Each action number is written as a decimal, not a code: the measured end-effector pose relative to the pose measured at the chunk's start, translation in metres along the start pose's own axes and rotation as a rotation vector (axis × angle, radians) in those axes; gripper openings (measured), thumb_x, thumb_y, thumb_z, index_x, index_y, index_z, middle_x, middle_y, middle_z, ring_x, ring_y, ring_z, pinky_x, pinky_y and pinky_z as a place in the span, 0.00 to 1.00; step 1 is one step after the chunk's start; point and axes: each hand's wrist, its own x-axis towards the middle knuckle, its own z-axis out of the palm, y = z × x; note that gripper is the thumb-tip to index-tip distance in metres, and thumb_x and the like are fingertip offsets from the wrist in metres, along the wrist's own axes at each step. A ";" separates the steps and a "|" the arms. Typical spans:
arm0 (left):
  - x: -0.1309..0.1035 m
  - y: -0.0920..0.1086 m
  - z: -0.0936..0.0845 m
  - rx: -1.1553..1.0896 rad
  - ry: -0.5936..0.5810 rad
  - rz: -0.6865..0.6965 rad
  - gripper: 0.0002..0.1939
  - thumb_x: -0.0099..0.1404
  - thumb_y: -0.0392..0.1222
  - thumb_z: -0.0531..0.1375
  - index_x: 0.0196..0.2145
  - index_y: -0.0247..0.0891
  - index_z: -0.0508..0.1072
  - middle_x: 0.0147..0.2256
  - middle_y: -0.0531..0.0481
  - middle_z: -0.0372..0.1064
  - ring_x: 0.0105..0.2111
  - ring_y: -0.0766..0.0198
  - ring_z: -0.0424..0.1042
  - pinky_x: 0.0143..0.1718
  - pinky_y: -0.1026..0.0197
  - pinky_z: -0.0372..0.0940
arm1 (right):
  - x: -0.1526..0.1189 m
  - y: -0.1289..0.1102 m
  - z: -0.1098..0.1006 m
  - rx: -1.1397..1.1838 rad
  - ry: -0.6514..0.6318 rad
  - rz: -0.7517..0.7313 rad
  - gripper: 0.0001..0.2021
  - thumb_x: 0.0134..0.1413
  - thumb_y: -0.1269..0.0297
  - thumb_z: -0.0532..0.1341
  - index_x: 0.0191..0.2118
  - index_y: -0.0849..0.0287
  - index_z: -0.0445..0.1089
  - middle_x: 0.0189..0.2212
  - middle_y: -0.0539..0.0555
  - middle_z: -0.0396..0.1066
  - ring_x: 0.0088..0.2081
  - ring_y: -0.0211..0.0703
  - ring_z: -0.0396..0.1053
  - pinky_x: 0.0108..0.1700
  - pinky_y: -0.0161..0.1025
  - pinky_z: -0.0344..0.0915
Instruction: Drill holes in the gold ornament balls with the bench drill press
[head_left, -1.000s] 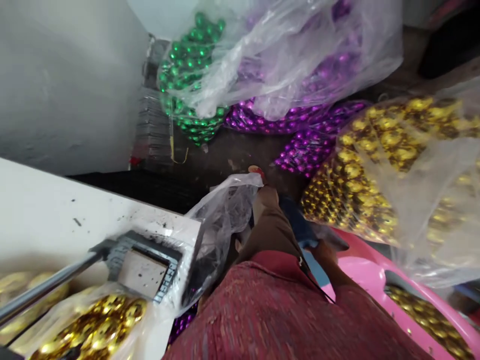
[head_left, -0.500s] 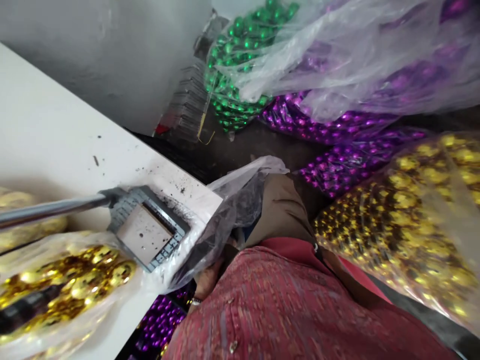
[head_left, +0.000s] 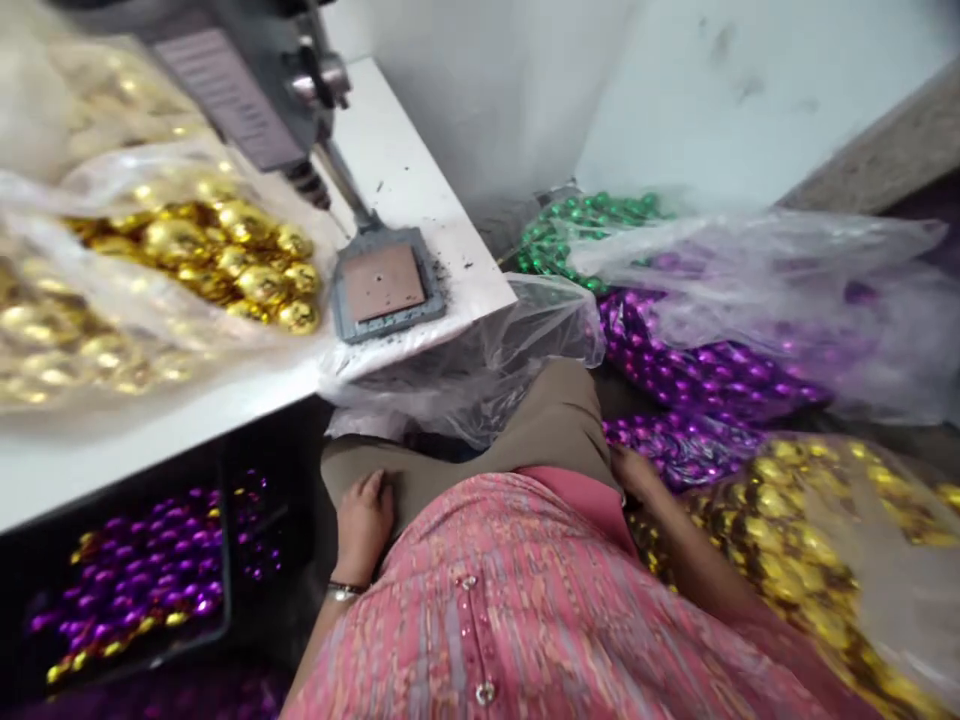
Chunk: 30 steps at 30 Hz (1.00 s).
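Note:
My left hand [head_left: 365, 525], with a bracelet at its wrist, lies loosely on the brown trousers [head_left: 409, 478] over my left thigh. Its fingers are slightly bent and hold nothing. Down beside my right thigh is my right hand [head_left: 634, 475], near the bag of shiny gold balls [head_left: 795, 510]; its fingers are mostly hidden. A clear plastic bag [head_left: 480, 365] drapes from the table edge across my lap. Ahead on the white table [head_left: 480, 270] stands a drill-press-like machine [head_left: 240, 90] with a square grey base [head_left: 386, 320] and a flat brown plate [head_left: 382, 282] on it.
An open plastic bag of gold balls [head_left: 240, 245] sits left of the machine. Dark debris is scattered around the base. Below the table is a black crate [head_left: 225, 610] of purple and gold beads. Bagged green balls [head_left: 562, 235] and purple balls [head_left: 697, 375] lie at the right.
The view has swung left and up, bringing the machine and crate into sight. My left hand has come out from beside the plastic bag and now rests on my thigh.

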 end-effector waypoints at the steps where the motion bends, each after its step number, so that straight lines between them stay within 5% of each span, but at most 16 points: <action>1: -0.010 0.000 -0.001 0.009 0.048 -0.064 0.23 0.69 0.42 0.51 0.55 0.30 0.73 0.54 0.33 0.72 0.55 0.47 0.70 0.58 0.48 0.65 | 0.007 -0.004 -0.004 -0.011 -0.002 -0.010 0.18 0.63 0.53 0.57 0.50 0.60 0.69 0.47 0.55 0.72 0.46 0.38 0.71 0.48 0.41 0.73; 5: -0.030 0.010 -0.007 0.057 0.135 -0.271 0.29 0.68 0.48 0.53 0.59 0.24 0.70 0.56 0.29 0.69 0.56 0.44 0.69 0.58 0.50 0.63 | 0.031 -0.038 -0.015 -0.052 -0.013 -0.149 0.23 0.64 0.50 0.55 0.55 0.62 0.66 0.48 0.57 0.72 0.46 0.39 0.72 0.50 0.45 0.73; 11: -0.041 0.022 -0.025 0.159 -0.010 -0.264 0.20 0.68 0.42 0.50 0.41 0.33 0.82 0.42 0.35 0.77 0.48 0.47 0.74 0.53 0.50 0.64 | 0.029 -0.100 0.007 -0.214 -0.231 -0.476 0.25 0.57 0.46 0.61 0.53 0.60 0.71 0.55 0.59 0.70 0.58 0.45 0.67 0.64 0.54 0.63; 14: -0.048 0.025 -0.030 0.187 0.003 -0.288 0.20 0.68 0.41 0.50 0.42 0.32 0.81 0.41 0.34 0.77 0.46 0.46 0.74 0.51 0.49 0.64 | 0.025 -0.114 0.015 -0.291 -0.280 -0.495 0.24 0.59 0.47 0.59 0.53 0.60 0.70 0.55 0.59 0.70 0.57 0.45 0.68 0.64 0.54 0.63; 20: -0.063 0.025 -0.029 0.103 -0.077 -0.290 0.26 0.72 0.50 0.49 0.58 0.30 0.71 0.48 0.34 0.76 0.48 0.50 0.74 0.49 0.54 0.65 | 0.037 -0.135 0.014 -0.440 -0.375 -0.478 0.23 0.63 0.46 0.54 0.50 0.61 0.70 0.52 0.58 0.71 0.56 0.44 0.68 0.63 0.54 0.63; 24: -0.071 0.025 -0.024 -0.016 -0.173 -0.333 0.22 0.72 0.51 0.48 0.46 0.37 0.78 0.46 0.39 0.77 0.47 0.54 0.75 0.48 0.58 0.64 | 0.041 -0.155 0.030 -0.514 -0.476 -0.518 0.26 0.62 0.44 0.55 0.54 0.59 0.69 0.56 0.59 0.68 0.59 0.46 0.66 0.64 0.57 0.61; 28: -0.077 0.020 -0.020 -0.254 -0.175 -0.492 0.22 0.71 0.52 0.48 0.37 0.38 0.78 0.39 0.44 0.79 0.40 0.58 0.76 0.41 0.61 0.64 | 0.038 -0.160 0.047 -0.559 -0.551 -0.555 0.24 0.62 0.44 0.54 0.49 0.60 0.71 0.51 0.58 0.72 0.55 0.44 0.68 0.62 0.54 0.64; 30: -0.079 0.015 -0.021 -0.401 -0.177 -0.451 0.23 0.69 0.55 0.49 0.32 0.38 0.77 0.34 0.46 0.78 0.36 0.58 0.75 0.39 0.61 0.64 | 0.038 -0.159 0.051 -0.556 -0.557 -0.569 0.24 0.63 0.45 0.54 0.47 0.61 0.72 0.49 0.58 0.73 0.54 0.43 0.69 0.61 0.53 0.65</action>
